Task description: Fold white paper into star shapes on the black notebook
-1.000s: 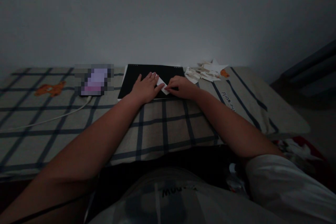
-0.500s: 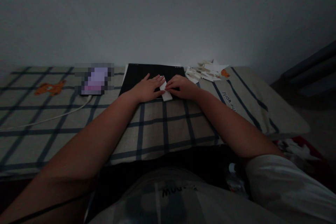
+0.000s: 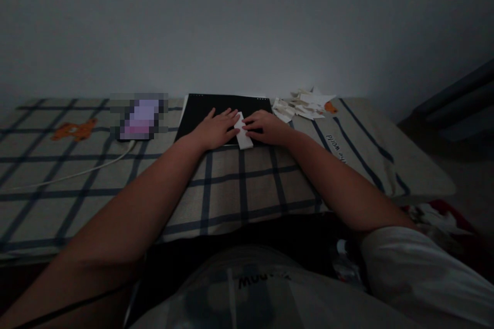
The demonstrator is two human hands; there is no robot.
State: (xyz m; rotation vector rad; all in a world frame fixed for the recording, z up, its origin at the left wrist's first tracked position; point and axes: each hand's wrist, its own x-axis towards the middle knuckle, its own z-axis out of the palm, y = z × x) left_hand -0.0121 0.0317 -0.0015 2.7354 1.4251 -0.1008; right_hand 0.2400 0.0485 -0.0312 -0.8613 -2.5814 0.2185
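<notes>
A small folded white paper (image 3: pixel 243 132) lies on a black board (image 3: pixel 200 108) near its front edge. My left hand (image 3: pixel 216 127) rests flat on the board with fingers stretched out, their tips against the paper's left edge. My right hand (image 3: pixel 267 127) lies on the paper's right side, fingers curled down and pressing on it. The paper stands as a narrow upright strip between the two hands.
The board sits on a checked bedcover (image 3: pixel 239 185) against a pale wall. A pile of paper scraps (image 3: pixel 303 105) lies to the right, a blurred device (image 3: pixel 139 117) with a white cable (image 3: pixel 77 175) to the left, and an orange patch (image 3: pixel 73 130) further left.
The paper has turned from a slanted position to an upright narrow strip and shifted toward the board's front edge. Both hands have closed in on its two sides.
</notes>
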